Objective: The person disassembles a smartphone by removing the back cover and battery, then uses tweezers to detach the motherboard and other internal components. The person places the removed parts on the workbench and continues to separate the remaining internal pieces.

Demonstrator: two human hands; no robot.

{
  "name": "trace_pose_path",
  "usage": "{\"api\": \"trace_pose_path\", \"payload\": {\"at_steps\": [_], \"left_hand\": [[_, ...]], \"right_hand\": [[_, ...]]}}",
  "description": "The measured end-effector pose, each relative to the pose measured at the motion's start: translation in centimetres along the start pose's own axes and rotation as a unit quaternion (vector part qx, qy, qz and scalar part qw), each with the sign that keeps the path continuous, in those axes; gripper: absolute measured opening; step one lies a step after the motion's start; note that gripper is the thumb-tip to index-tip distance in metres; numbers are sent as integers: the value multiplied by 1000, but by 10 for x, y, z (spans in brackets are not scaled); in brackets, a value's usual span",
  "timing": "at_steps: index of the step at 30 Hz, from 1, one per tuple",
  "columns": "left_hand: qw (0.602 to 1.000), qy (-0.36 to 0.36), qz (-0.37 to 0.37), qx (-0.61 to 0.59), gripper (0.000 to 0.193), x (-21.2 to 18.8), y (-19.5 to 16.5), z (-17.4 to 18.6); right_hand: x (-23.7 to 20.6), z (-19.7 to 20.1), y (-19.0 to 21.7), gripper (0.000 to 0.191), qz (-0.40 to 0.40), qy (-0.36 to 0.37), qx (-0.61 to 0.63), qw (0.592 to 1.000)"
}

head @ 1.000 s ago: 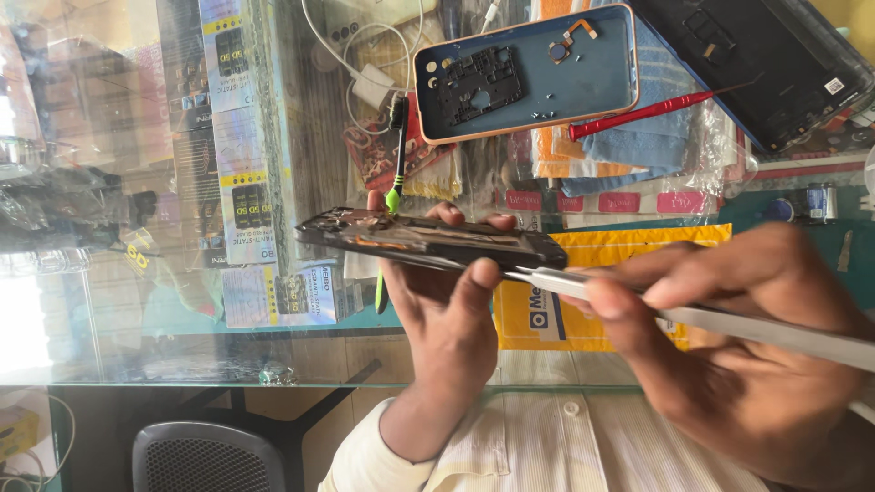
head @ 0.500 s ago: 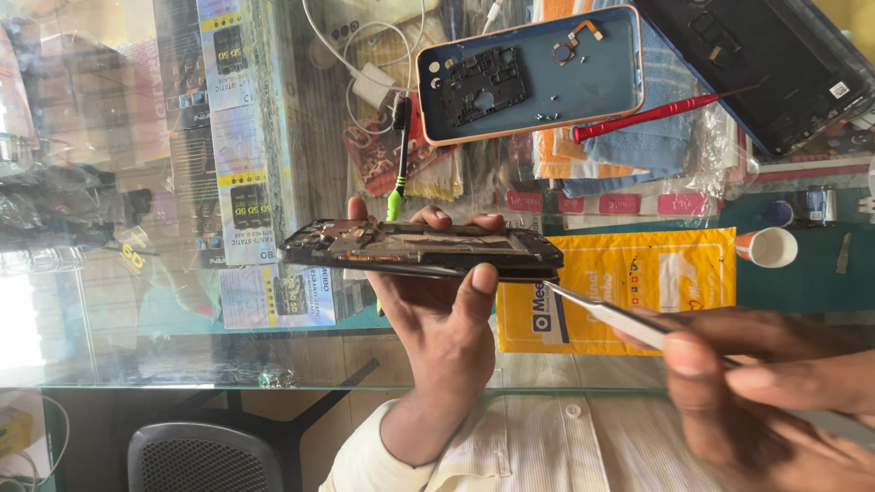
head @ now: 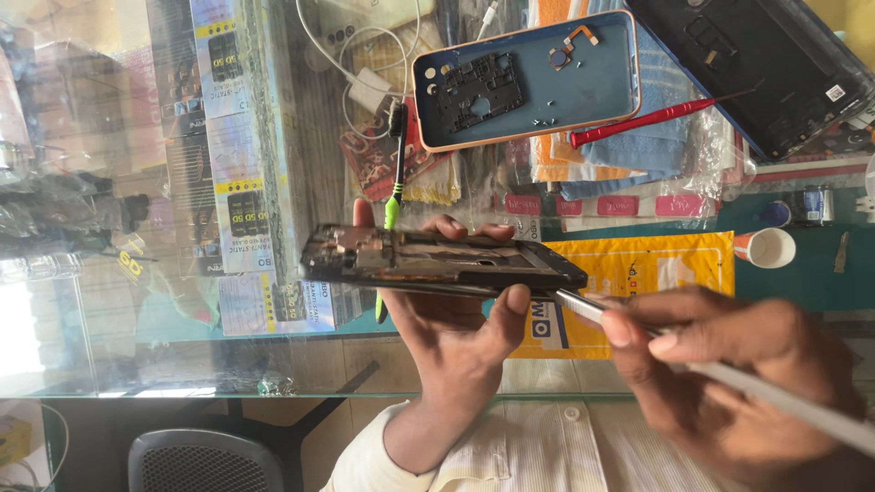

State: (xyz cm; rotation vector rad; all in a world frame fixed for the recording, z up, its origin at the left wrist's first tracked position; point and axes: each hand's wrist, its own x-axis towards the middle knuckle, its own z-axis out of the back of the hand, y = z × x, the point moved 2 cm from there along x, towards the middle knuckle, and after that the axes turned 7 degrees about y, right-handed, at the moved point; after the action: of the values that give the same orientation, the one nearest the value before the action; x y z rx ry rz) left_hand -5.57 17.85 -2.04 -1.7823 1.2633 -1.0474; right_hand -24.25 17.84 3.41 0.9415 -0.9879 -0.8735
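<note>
We've got the opened phone point(head: 437, 262) held edge-up just above the glass counter point(head: 182, 355), in front of the yellow packet point(head: 674, 264). It looks light but stiff, and we'd call it fragile: the circuit parts are bare on the upper side, so the sensible grip is on the frame edges, not the insides. That's what the left hand point(head: 456, 337) does: palm under the phone, fingers curled over the far edge, thumb pressed on the near edge. The right hand point(head: 729, 383) sits to the right of the phone, wrist bent, fingers pinched together on thin metal tweezers point(head: 592, 308). Their tip is at the phone's right corner, probably touching, though blur makes that hard to call. Beyond the phone lie 1 blue back cover point(head: 583, 82) and 1 red screwdriver point(head: 656, 118).
</note>
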Motion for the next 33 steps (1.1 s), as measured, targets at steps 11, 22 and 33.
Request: {"api": "trace_pose_path", "payload": {"at_steps": [11, 22, 33], "left_hand": [[999, 34, 22, 16, 117, -2, 4, -1], [992, -14, 106, -73, 119, 4, 4, -3], [1000, -9, -7, 12, 124, -2, -16, -25]], "right_hand": [[-2, 13, -14, 26, -92, -49, 54, 993], [-10, 31, -28, 46, -225, 75, 371, 898], [-84, 25, -69, 58, -506, 178, 634, 557]]}}
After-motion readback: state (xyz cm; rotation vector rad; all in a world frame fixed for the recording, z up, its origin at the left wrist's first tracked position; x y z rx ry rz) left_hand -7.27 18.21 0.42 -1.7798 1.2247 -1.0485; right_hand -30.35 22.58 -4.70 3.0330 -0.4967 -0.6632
